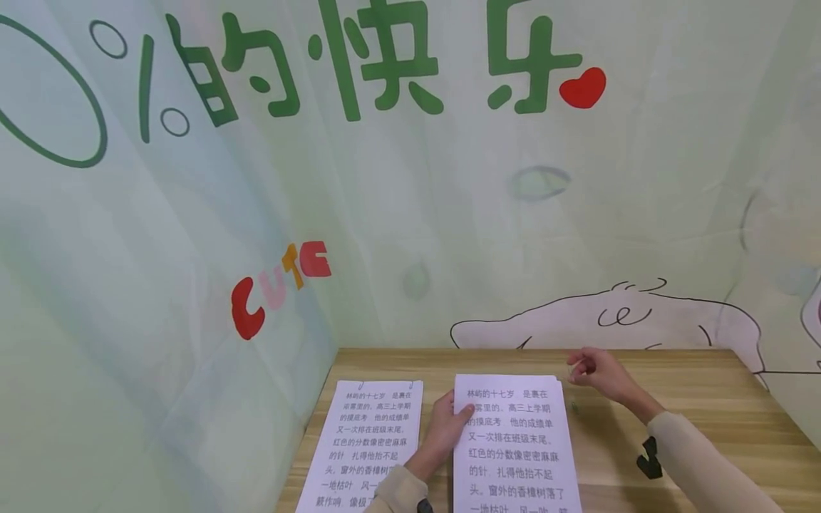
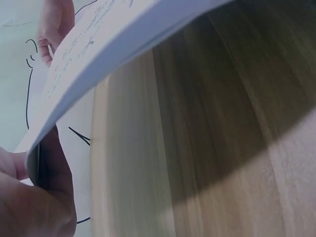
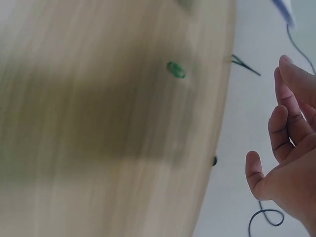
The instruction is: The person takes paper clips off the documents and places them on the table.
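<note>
My left hand [image 1: 445, 426] grips the left edge of a thick sheaf of printed paper [image 1: 513, 456], thumb on the front and fingers behind. In the left wrist view the sheaf [image 2: 98, 69] is raised off the table and bends between thumb and fingers. Just right of its top corner, my right hand [image 1: 598, 370] pinches a tiny, thin, pale thing that looks like a paper clip; it is hard to make out. The right wrist view shows thumb and forefinger together, the other fingers loosely bent. A green paper clip [image 3: 176, 69] lies on the table below that hand.
A second printed sheaf [image 1: 365, 449] lies to the left, with two paper clips [image 1: 360, 385] at its top edge. The wooden table [image 1: 641, 427] ends at a printed fabric backdrop [image 1: 410, 214] at the back and left.
</note>
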`<state>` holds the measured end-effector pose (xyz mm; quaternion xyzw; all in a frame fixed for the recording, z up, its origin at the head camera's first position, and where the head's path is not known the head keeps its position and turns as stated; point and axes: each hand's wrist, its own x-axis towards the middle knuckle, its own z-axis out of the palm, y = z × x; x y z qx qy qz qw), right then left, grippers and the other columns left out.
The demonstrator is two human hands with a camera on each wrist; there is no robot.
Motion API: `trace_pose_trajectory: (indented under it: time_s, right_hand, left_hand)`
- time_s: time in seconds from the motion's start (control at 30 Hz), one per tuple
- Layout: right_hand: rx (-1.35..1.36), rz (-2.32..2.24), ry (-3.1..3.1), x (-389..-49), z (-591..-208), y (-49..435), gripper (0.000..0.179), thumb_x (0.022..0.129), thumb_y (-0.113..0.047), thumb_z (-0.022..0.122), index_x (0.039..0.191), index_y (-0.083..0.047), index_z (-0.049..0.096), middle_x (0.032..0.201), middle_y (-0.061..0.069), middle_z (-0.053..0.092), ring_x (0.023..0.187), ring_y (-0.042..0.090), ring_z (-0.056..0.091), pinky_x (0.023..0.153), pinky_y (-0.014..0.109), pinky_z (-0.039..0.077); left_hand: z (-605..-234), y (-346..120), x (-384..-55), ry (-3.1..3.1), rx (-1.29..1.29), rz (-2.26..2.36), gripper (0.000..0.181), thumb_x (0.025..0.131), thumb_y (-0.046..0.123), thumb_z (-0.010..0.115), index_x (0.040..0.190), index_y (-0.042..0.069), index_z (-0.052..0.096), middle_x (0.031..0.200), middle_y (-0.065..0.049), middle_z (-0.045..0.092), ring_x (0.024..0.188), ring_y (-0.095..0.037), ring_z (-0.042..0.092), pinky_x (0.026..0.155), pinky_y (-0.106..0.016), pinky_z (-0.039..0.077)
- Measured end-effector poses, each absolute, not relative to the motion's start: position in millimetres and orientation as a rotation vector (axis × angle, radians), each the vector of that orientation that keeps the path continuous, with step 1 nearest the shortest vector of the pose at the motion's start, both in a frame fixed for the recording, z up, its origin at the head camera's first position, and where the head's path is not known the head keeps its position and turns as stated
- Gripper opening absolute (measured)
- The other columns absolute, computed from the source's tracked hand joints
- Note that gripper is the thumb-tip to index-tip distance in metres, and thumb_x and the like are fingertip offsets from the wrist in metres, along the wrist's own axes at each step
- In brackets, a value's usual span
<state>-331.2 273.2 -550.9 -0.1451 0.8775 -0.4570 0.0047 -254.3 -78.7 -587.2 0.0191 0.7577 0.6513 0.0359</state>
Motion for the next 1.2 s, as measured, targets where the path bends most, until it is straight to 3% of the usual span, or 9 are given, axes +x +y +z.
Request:
trace_pose_trajectory:
  time_s: [0.5, 1.2]
  right_hand:
    - [-0.372, -1.371, 2.738, -322.0, -572.5, 291.2, 0.027, 0.083, 0.012, 0.075, 0.11, 0.011, 0.069, 0.088, 0.012, 0.069, 0.081, 0.02, 0.062, 0.065, 0.023, 0.054]
    - [-0.267, -1.233, 2.806, -308.8, -605.6, 304.1, 0.03, 0.08, -0.007, 0.088, 0.107, -0.001, 0.074, 0.089, 0.004, 0.065, 0.082, 0.018, 0.056, 0.066, 0.025, 0.048]
  left_hand:
    - [-587.7, -82.3, -256.0, 2.326, 0.064, 2.011, 0.033, 0.103, 0.011, 0.062, 0.135, 0.004, 0.066, 0.11, -0.003, 0.077, 0.102, -0.016, 0.073, 0.108, -0.046, 0.056]
    - [-593.5, -82.5, -256.2, 2.344, 0.039, 1.974, 0.035, 0.104, 0.013, 0.062, 0.138, 0.007, 0.065, 0.12, -0.004, 0.076, 0.115, -0.021, 0.072, 0.114, -0.05, 0.052]
